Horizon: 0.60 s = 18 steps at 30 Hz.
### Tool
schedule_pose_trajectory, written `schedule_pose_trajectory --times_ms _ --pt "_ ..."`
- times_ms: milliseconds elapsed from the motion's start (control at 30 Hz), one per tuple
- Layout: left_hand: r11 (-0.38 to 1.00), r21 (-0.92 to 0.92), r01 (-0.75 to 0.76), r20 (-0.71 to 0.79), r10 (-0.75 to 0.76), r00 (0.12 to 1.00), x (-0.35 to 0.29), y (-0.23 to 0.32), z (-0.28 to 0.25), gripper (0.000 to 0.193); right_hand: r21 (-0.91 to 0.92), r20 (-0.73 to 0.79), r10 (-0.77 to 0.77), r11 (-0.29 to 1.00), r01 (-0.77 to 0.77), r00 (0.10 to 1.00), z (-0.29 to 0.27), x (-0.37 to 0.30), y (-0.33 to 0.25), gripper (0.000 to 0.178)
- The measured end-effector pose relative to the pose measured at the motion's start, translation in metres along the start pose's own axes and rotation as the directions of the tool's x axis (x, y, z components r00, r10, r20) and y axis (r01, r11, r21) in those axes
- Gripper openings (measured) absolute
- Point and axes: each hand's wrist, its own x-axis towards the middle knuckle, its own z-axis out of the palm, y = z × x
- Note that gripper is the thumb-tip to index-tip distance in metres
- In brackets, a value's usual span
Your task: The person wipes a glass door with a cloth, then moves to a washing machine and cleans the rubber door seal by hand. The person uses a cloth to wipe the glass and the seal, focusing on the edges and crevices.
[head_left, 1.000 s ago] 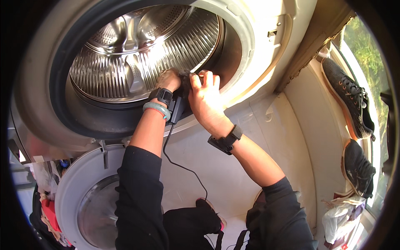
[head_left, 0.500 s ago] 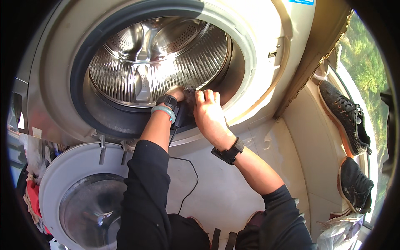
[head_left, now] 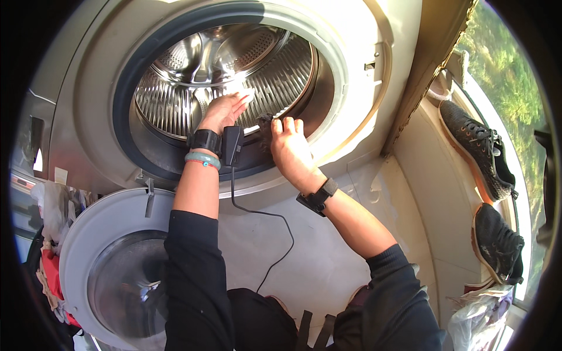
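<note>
A front-loading washing machine stands open before me, its ribbed steel drum point(head_left: 281, 70) ringed by a dark grey rubber seal point(head_left: 124, 111). My left hand point(head_left: 221, 112) is in the opening with its fingers stretched out to the right; strong sun washes out the fingertips. Along that wrist a small black box point(head_left: 233, 146) hangs with a thin black cable point(head_left: 281, 221) running down from it. At the lower right of the opening, my right hand point(head_left: 290, 149) curls its fingers over a dark grey, crumpled, cloth-like piece point(head_left: 264, 127). Its thumb is hidden.
The round door point(head_left: 76, 257) hangs open at lower left, close to my left arm. Behind it lie plastic bags point(head_left: 55, 210) and red cloth point(head_left: 51, 272). On the right, black shoes point(head_left: 477, 146) rest on a ledge by the window, above another plastic bag point(head_left: 483, 319).
My left hand has left the dark piece beside my right hand, moving up and left with fingers extended. My right hand keeps its hold. The view has shifted slightly.
</note>
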Motion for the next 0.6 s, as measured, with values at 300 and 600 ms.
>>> schedule_pose_trajectory --times_ms 300,600 --pt "0.880 -0.440 0.178 0.447 0.042 0.893 -0.048 -0.007 0.024 0.022 -0.089 0.151 -0.028 0.995 0.042 0.988 -0.007 0.000 -0.001 0.033" --pt "0.865 -0.364 0.345 0.764 0.066 0.642 -0.093 -0.014 0.067 0.036 0.134 -0.132 0.058 0.990 -0.040 0.990 0.025 -0.007 -0.006 0.045"
